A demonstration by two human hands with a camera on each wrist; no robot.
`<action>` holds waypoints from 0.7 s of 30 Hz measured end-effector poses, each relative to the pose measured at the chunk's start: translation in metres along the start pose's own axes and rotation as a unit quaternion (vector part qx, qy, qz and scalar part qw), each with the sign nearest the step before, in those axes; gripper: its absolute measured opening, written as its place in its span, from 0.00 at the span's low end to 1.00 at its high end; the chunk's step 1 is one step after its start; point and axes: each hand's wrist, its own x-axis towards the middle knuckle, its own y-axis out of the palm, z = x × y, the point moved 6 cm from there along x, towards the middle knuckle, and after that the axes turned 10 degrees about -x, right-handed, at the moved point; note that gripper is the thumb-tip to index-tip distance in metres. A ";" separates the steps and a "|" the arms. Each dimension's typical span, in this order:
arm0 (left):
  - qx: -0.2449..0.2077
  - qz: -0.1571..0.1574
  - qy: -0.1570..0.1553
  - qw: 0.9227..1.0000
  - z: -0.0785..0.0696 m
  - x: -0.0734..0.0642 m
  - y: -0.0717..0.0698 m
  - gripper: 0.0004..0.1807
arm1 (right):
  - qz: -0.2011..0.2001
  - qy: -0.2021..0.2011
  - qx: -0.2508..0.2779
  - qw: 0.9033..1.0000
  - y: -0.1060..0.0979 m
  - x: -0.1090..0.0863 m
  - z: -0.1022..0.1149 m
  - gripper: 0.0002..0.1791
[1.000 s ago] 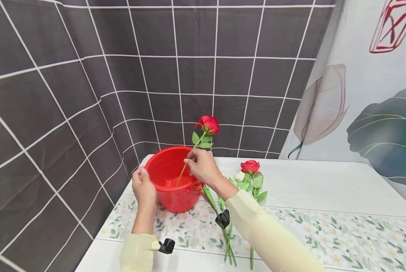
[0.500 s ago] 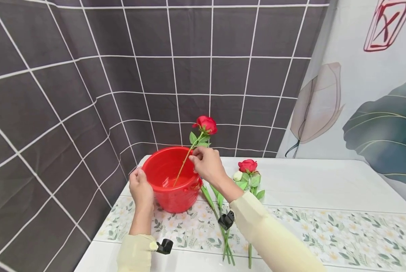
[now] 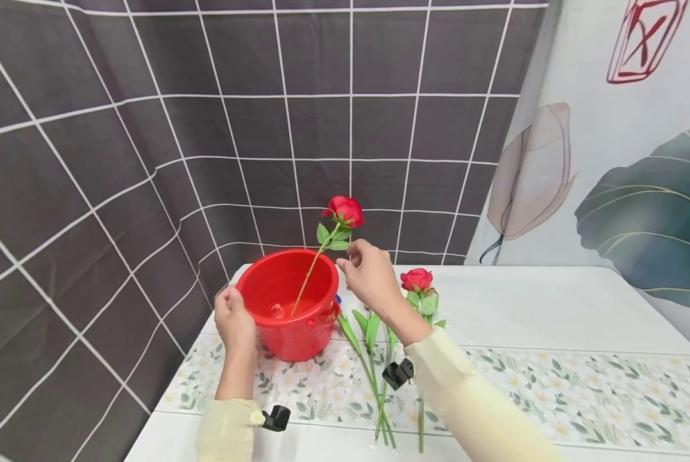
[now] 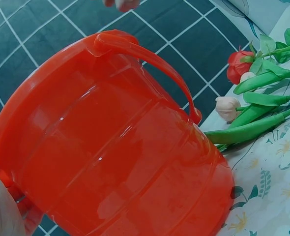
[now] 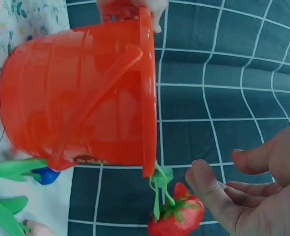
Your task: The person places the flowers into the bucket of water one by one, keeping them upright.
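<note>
A red plastic bucket (image 3: 293, 340) stands on the table near the corner of the backdrop. Leaning inside it is a single red rose (image 3: 345, 210), its stem slanting down to the bucket floor and its bloom above the far right rim. My left hand (image 3: 235, 324) grips the rim on the left side, thumb over the edge; in the left wrist view it shows at the lower left beside the bucket wall (image 4: 110, 147). To the right of the stem hovers my right hand (image 3: 374, 276). Thumb and fingers stand apart with nothing between them in the right wrist view.
Right of the bucket lie several artificial flowers: another red rose (image 3: 417, 279), a pale pink tulip (image 4: 227, 108), a blue bloom (image 5: 46, 175) and crossed green stems (image 3: 383, 404). A dark grid-patterned backdrop (image 3: 316, 128) rises behind and to the left.
My right hand has let go of the rose stem and moved away to the right. The rose now leans in the bucket unheld. My left hand keeps its hold on the rim.
</note>
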 end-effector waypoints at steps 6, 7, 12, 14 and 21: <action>-0.004 -0.001 -0.006 1.000 0.001 0.000 0.000 0.22 | 0.001 0.014 -0.007 1.000 -0.012 -0.003 -0.009 0.16; -0.004 0.000 -0.007 1.000 0.002 0.000 0.000 0.22 | 0.000 0.015 -0.009 1.000 -0.014 -0.004 -0.011 0.16; -0.013 0.002 -0.009 1.000 0.002 0.001 0.000 0.23 | -0.001 0.029 -0.018 0.999 -0.022 -0.008 -0.019 0.17; -0.013 0.002 -0.009 1.000 0.002 0.001 0.001 0.23 | 0.002 0.038 -0.022 0.999 -0.025 -0.010 -0.024 0.18; -0.021 0.003 -0.005 1.000 0.000 -0.001 0.002 0.22 | 0.005 0.050 -0.033 0.998 -0.032 -0.015 -0.037 0.20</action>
